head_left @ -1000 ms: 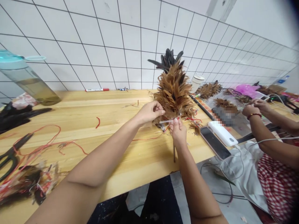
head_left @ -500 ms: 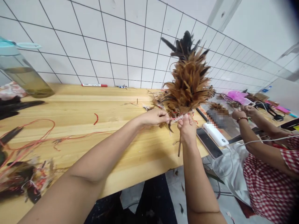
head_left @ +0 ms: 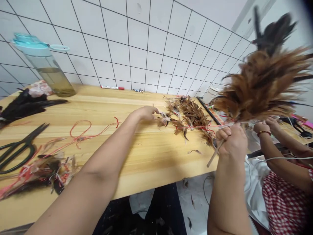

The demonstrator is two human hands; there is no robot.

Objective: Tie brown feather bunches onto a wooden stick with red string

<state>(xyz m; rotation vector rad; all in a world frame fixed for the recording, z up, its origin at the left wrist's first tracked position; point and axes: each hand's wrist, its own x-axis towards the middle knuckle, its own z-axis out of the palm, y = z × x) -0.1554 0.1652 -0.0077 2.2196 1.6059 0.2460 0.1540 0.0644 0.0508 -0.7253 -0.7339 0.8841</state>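
Note:
My right hand (head_left: 232,138) is closed around the stick (head_left: 215,153) of a feather duster, just below its feathers. The feather duster (head_left: 259,88) is bushy brown with a dark tuft on top, tilted up to the right and smeared by motion. A taut red and pale string (head_left: 207,126) runs left from the duster's base over the table. My left hand (head_left: 146,113) reaches out low over the table, fingers partly apart, beside a small whitish feather tuft (head_left: 165,118). Brown feathers (head_left: 193,111) lie in a heap to its right.
Black scissors (head_left: 22,147), tangled red string (head_left: 80,137) and a feather bundle (head_left: 53,173) lie at left. Behind them stand a water bottle (head_left: 52,68) and black feathers (head_left: 29,104). A red marker (head_left: 112,87) lies by the tiled wall. A co-worker's hands (head_left: 265,127) are at right.
My right hand has carried the duster right and tilted it. My left hand has left the string at the duster's base and moved left toward the loose feathers. The view has shifted, showing the scissors.

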